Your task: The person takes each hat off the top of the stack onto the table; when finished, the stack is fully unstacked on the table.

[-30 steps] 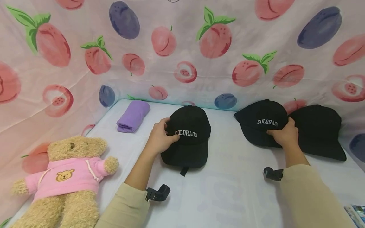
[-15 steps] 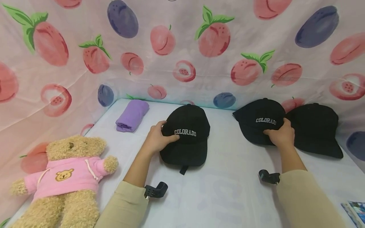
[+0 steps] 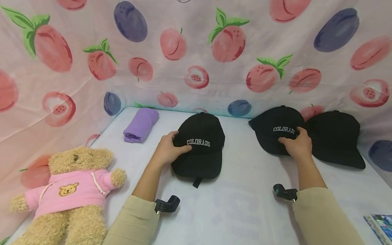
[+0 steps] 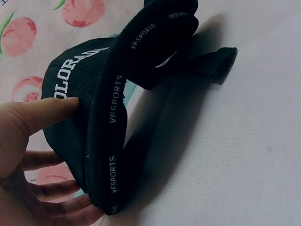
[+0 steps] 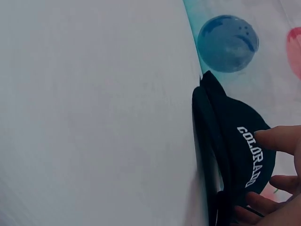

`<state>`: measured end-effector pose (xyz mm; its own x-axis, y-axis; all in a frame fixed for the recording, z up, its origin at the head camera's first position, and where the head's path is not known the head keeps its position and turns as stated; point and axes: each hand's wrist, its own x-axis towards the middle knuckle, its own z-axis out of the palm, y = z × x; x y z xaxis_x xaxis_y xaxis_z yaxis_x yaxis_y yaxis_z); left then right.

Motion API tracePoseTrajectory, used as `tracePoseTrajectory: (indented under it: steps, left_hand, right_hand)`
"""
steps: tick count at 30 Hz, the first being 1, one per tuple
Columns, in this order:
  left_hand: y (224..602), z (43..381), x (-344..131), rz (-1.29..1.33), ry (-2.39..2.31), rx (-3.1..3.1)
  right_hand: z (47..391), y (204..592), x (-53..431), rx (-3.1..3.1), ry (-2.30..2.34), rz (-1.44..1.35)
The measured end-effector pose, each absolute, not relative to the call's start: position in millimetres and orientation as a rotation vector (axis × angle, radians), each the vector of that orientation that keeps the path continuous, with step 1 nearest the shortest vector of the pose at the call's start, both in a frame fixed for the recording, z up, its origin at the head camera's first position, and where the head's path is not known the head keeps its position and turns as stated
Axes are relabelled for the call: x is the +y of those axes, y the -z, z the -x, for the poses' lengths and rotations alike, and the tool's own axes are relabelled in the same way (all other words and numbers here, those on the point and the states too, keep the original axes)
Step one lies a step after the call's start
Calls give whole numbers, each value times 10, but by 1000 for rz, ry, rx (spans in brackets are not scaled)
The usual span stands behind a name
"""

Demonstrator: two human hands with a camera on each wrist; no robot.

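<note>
Tabletop [image 3: 242, 163], white-covered, carrying three black caps in a row across its far part. Item: first cap [image 3: 200, 127], at centre, crown up, brim toward you, white COLORADO lettering on its front, strap [image 3: 197, 182] protruding below the brim; inner tape printed VESPORTS shows in the left wrist view. Your left hand [image 3: 168, 148] has its grip on this cap, thumb on the front just under the lettering, fingers round the side. Item: second cap [image 3: 281, 117], well to the right, likewise lettered COLORADO. Your right hand [image 3: 298, 144] is at this one, thumb over its front, fingers at its right side; you cannot tell whether that grip is closed. Item: third cap [image 3: 335, 139], far right, just beside the second. Item: purple cloth [image 3: 141, 125], folded, left of the first cap. Item: teddy bear [image 3: 70, 194], pink top, lying at your near left. Item: booklet [image 3: 382, 224], partly in view, near right corner. Behind all: fabric backdrop [image 3: 220, 76], printed with peaches and plums.
</note>
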<state>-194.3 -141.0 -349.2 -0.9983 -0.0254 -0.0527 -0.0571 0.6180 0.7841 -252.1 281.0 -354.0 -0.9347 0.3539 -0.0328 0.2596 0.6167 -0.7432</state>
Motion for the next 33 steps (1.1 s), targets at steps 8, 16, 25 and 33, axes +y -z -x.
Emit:
tracePoseTrajectory:
  steps: [8, 16, 25, 33]
  left_hand:
    - [3503, 1959, -1408, 69, -1352, 2797]
    - [3496, 1960, -1417, 70, -1344, 2811]
    - [3502, 1952, -1418, 62, -1342, 2816]
    - [3494, 1943, -1410, 60, -1344, 2811]
  right_hand:
    - [2456, 3536, 2726, -2682, -1283, 530]
    - [2398, 3508, 2658, -2662, -1312, 531]
    - [2349, 3464, 2588, -2641, -1353, 484]
    - [2272, 3419, 2473, -2630, -1431, 438]
